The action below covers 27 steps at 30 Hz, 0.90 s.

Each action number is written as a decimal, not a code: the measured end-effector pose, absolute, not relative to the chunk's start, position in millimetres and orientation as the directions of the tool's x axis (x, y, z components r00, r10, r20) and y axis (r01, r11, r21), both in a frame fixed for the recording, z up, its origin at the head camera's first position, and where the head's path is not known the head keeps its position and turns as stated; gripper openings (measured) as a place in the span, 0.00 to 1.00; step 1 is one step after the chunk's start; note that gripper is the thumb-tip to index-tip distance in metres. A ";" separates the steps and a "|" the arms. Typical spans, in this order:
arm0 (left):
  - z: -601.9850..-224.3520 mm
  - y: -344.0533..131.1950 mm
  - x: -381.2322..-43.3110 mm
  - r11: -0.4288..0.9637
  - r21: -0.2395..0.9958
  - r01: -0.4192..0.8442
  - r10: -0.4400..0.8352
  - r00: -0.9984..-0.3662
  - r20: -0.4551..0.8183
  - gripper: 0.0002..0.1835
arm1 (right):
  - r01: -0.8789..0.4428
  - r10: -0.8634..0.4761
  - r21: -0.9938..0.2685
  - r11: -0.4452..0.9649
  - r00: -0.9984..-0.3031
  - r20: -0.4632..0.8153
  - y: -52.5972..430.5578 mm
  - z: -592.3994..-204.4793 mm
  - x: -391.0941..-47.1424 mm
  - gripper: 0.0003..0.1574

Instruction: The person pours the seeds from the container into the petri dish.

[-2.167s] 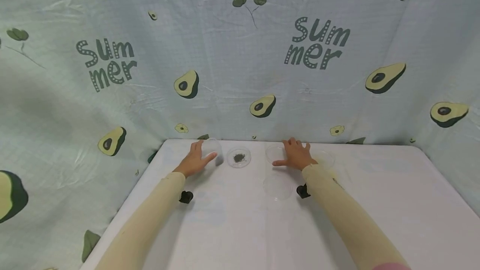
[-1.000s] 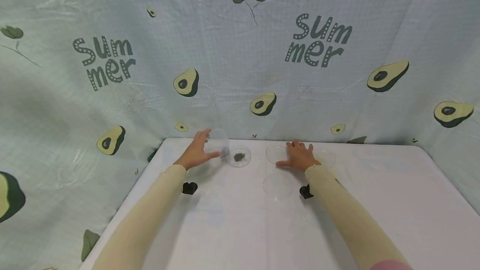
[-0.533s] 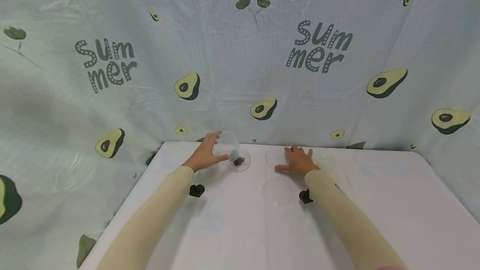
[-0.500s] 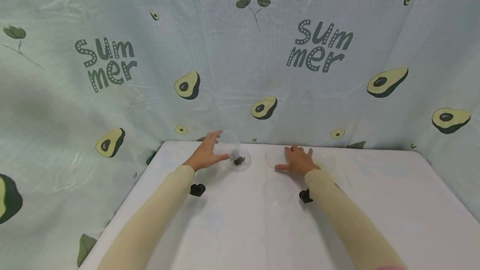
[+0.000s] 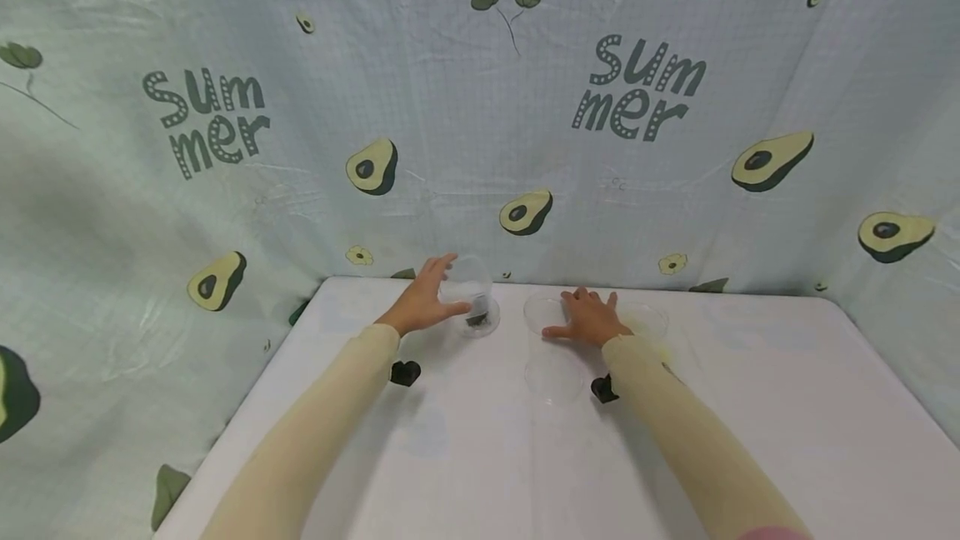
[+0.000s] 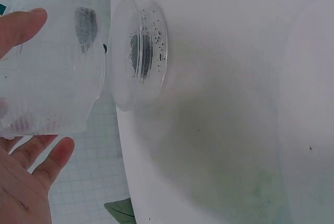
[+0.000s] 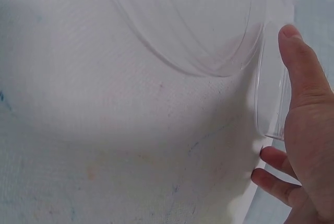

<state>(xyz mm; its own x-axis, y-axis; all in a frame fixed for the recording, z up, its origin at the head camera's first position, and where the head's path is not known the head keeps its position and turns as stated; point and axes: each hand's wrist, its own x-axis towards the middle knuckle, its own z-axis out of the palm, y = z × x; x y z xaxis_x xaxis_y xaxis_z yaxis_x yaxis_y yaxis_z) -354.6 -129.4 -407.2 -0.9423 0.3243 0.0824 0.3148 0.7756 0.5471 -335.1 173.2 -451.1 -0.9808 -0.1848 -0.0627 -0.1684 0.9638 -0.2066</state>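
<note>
My left hand (image 5: 423, 302) holds a clear plastic cup (image 5: 468, 280) tilted over a shallow clear dish (image 5: 491, 327) near the table's back edge. Dark granules cling inside the cup in the left wrist view, where my thumb lies along one side and my fingers reach the other. A small heap of dark granules (image 6: 141, 57) lies in the dish, with loose specks around it. My right hand (image 5: 588, 322), fingers spread and relaxed, rests at the right side of another clear dish (image 5: 538, 315). Its thumb overlaps that dish in the right wrist view.
A clear round dish (image 5: 553, 379) lies nearer the front of the white table (image 5: 480, 465). One more clear dish (image 5: 652, 319) stands right of my right hand, partly behind the wrist. A printed curtain (image 5: 450, 107) hangs close behind the table.
My left hand has carried the cup rightward, lifting it from beside the granule dish to a tilt over it. My right hand has stayed nearly in place.
</note>
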 end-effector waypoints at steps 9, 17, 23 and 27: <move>-406.7 -119.9 -354.2 0.758 0.553 0.347 0.350 -0.931 0.104 0.50 | -0.182 -0.199 -0.193 0.964 -0.978 -0.071 169.6 -448.6 -334.0 0.59; -400.7 -102.6 -355.9 0.753 0.537 0.380 0.375 -0.919 0.124 0.50 | -0.168 -0.176 -0.159 0.973 -0.984 -0.035 169.9 -450.8 -338.5 0.59; -401.2 -95.1 -359.1 0.761 0.510 0.402 0.385 -0.912 0.145 0.54 | -0.152 -0.161 -0.158 0.976 -0.986 -0.051 166.9 -451.9 -339.9 0.60; -401.1 -90.5 -360.5 0.765 0.493 0.414 0.382 -0.908 0.171 0.55 | -0.148 -0.161 -0.164 0.975 -0.985 -0.065 165.5 -451.7 -339.9 0.60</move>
